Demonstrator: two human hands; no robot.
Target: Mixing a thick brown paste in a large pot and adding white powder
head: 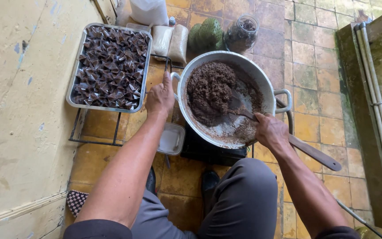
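— How many pans are there, and where?

— One big metal pan, sitting on a dark burner on the tiled floor. It has two loop handles. The left hand has its grip closed around the handle on the pan's left side. The other handle sticks out bare on the pan's right.

— And the right hand?

— The right hand is at the pan's near right rim, grip clamped on one long wooden paddle. The paddle's blade lies inside the pan, against the brown crumbly mass heaped in the pan's left half; the handle end juts past the rim toward the lower right.

— What else surrounds the pan?

— Left of it, one rectangular metal tray on a wire stand, packed with small dark folded parcels, too many to count. Behind the pan: two pale filled bags, two green knobbly fruits and one glass jar with dark contents. One white sack stands farther back. Just below the pan's left edge, one small clear plastic container lies on the floor. Two dark shoes show near the pan, between the knees.
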